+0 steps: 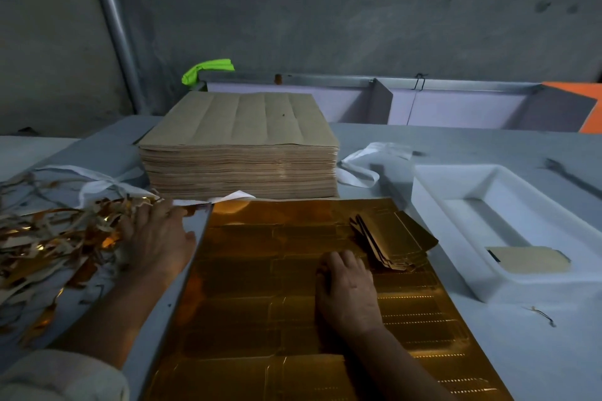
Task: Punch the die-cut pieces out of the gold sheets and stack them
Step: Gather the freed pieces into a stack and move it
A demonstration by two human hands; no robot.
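Our gold sheet (260, 286) lies flat on the grey table (521, 352) before us, with a fanned stack of punched pieces (394, 238) at its far right. Our left hand (156, 238) rests relaxed, fingers spread, on scrap strips (49, 238). Our right hand (347, 290) sits on the sheet with bent fingers; whether it grips anything we cannot tell. A bare concrete wall (358, 10) stands behind.

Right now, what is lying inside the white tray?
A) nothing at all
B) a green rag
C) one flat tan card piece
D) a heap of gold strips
C: a single flat tan card piece lies in the near end of the white tray.
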